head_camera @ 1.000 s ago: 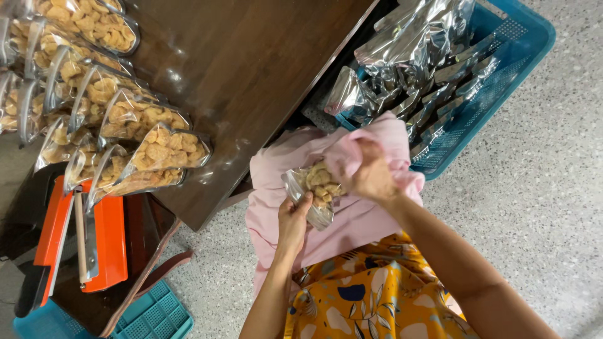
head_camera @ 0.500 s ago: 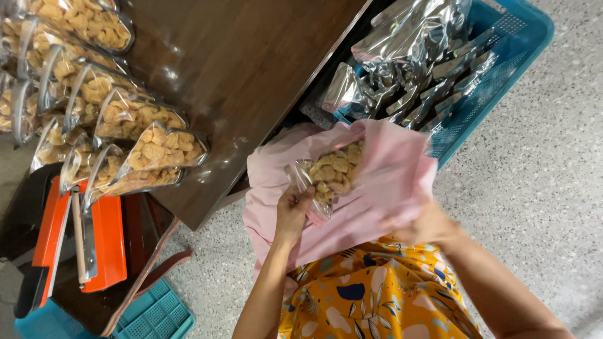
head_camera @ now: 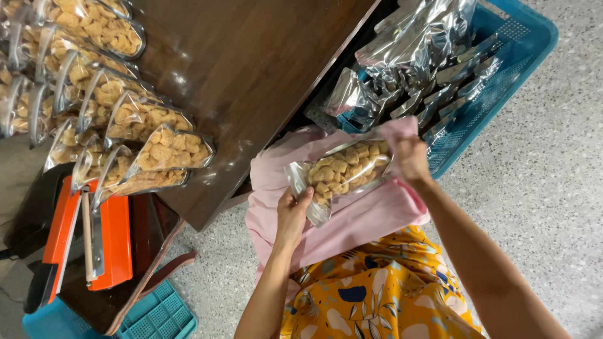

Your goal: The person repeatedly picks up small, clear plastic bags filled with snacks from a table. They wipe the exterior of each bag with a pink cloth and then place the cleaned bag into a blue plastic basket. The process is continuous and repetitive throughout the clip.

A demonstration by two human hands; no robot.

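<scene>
A clear pouch filled with golden fried snack pieces (head_camera: 342, 172) is stretched between both hands over a pink cloth (head_camera: 352, 220) on my lap. My left hand (head_camera: 293, 210) pinches the pouch's lower end. My right hand (head_camera: 411, 157) grips its upper end, close to the blue crate. The pouch lies roughly level, tilted slightly up to the right.
Several filled snack pouches (head_camera: 119, 107) lie in rows on the dark wooden table (head_camera: 251, 69) at the left. A blue crate (head_camera: 509, 63) at the top right holds several silver foil bags (head_camera: 414, 56). An orange heat sealer (head_camera: 94, 238) sits low at the left, above a teal crate (head_camera: 157, 314).
My right hand rose from my lap to grip the pouch's upper end. The pouch now lies stretched out lengthwise between both hands, above the pink cloth.
</scene>
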